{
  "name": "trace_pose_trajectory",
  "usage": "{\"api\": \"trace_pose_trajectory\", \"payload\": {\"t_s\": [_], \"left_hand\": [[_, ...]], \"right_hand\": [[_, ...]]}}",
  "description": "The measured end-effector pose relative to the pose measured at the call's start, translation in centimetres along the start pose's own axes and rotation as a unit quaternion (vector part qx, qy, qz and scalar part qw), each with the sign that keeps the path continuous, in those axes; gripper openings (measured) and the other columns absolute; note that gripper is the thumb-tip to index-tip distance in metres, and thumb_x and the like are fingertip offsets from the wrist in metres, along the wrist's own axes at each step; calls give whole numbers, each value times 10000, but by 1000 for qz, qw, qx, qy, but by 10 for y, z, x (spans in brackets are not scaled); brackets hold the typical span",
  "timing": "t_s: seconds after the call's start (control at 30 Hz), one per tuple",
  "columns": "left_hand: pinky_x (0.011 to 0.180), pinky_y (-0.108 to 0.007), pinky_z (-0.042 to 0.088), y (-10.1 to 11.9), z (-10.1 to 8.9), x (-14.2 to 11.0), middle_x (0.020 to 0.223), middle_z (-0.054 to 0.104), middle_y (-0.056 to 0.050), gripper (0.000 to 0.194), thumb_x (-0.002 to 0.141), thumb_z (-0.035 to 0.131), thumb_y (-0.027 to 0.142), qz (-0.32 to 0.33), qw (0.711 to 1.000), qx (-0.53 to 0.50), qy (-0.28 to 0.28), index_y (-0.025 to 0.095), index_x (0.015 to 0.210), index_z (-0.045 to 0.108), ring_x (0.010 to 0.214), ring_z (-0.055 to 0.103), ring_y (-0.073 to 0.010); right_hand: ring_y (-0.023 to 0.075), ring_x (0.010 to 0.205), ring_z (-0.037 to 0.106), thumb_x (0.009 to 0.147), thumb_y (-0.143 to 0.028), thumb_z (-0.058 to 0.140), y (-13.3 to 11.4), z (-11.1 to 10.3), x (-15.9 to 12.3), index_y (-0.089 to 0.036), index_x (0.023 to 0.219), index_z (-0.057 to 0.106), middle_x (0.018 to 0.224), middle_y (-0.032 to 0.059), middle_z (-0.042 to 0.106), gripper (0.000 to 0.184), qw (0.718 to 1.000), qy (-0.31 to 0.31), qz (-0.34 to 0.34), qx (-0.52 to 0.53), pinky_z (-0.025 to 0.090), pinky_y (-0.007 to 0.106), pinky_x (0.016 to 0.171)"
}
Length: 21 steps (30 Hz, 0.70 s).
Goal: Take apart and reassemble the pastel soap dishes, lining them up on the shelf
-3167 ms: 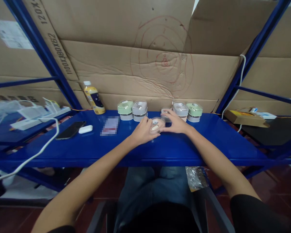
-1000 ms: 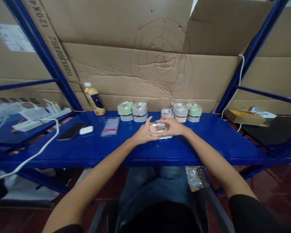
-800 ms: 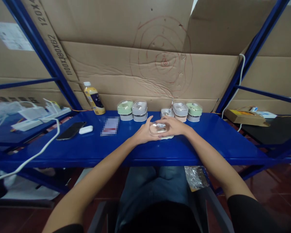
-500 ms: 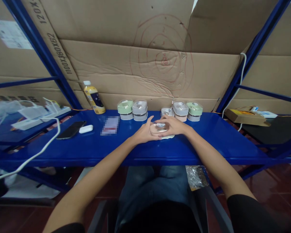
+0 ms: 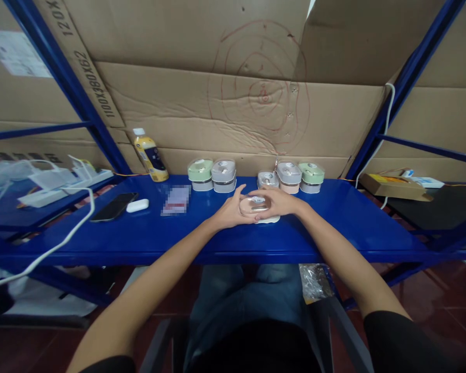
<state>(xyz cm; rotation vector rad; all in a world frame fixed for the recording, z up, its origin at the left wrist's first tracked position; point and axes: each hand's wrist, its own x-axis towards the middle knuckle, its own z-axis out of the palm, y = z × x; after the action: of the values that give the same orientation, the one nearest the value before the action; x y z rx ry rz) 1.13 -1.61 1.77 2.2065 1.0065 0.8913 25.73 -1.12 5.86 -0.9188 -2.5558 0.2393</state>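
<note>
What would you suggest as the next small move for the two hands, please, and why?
I would probably ease the pink box slightly right: the left hand and right hand hold it from either side, and a pale piece pokes out below its right side, so the two look misaligned.

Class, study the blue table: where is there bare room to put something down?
Bare patches on the table: right of the right forearm, and between the white case and the front edge.

Crowded: the back right, where containers bunch together, and the middle, where left hand and right hand surround a clear-topped box.
</note>
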Motion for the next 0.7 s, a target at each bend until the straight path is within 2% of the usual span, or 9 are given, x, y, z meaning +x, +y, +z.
{"api": "trace_pose_trajectory", "payload": {"t_s": [0.13, 0.23, 0.43, 0.5, 0.6, 0.7], "left_hand": [[1135, -536, 465, 7, 0, -3, 1403, 640, -173, 1340, 638, 930, 549, 7, 1000, 1, 12, 211, 1660, 130, 1317, 622, -383], [1128, -540, 470, 5, -2, -3, 1421, 626, -165, 1311, 639, 927, 537, 10, 1000, 12, -3, 225, 1654, 158, 1314, 621, -387], [1199, -538, 407, 0, -9, -3, 1575, 492, -193, 1080, 656, 899, 569, 58, 997, 53, -27, 191, 1541, 410, 1447, 493, -412], [1172, -523, 441, 0, -10, -4, 1527, 540, -196, 1063, 682, 884, 576, 56, 997, 42, -26, 181, 1543, 401, 1406, 540, -397], [1096, -519, 504, 0, -8, -5, 1401, 639, -189, 1180, 662, 908, 574, 32, 999, 13, -21, 181, 1596, 304, 1306, 624, -386], [1065, -531, 518, -5, -6, -4, 1369, 661, -189, 1253, 638, 931, 559, 22, 1000, -4, -19, 199, 1624, 247, 1285, 639, -394]], "right_hand": [[331, 1141, 645, 711, -620, 876, 0, 1, -4, -229, 1510, 539, 1282, 136, 671, 951, 1000, -3, 6, 7, 524, 500, 997], [332, 1127, 644, 701, -626, 881, 3, 4, -6, -201, 1527, 513, 1253, 147, 666, 999, 1000, -2, 9, 2, 526, 495, 984], [305, 1001, 638, 731, -680, 842, 7, 11, -5, -194, 1575, 474, 1099, 110, 644, 1041, 1000, -17, 23, -10, 533, 483, 936], [294, 970, 635, 771, -678, 812, 7, 12, -4, -198, 1579, 477, 1077, 103, 630, 999, 1000, -23, 17, -13, 536, 475, 918], [290, 985, 636, 789, -656, 807, 8, 13, -4, -213, 1567, 500, 1093, 102, 619, 946, 1000, -11, 0, -9, 533, 474, 932], [302, 1050, 630, 786, -643, 815, 6, 12, -4, -224, 1556, 516, 1144, 114, 621, 926, 1000, -1, -11, -5, 523, 484, 966]]}}
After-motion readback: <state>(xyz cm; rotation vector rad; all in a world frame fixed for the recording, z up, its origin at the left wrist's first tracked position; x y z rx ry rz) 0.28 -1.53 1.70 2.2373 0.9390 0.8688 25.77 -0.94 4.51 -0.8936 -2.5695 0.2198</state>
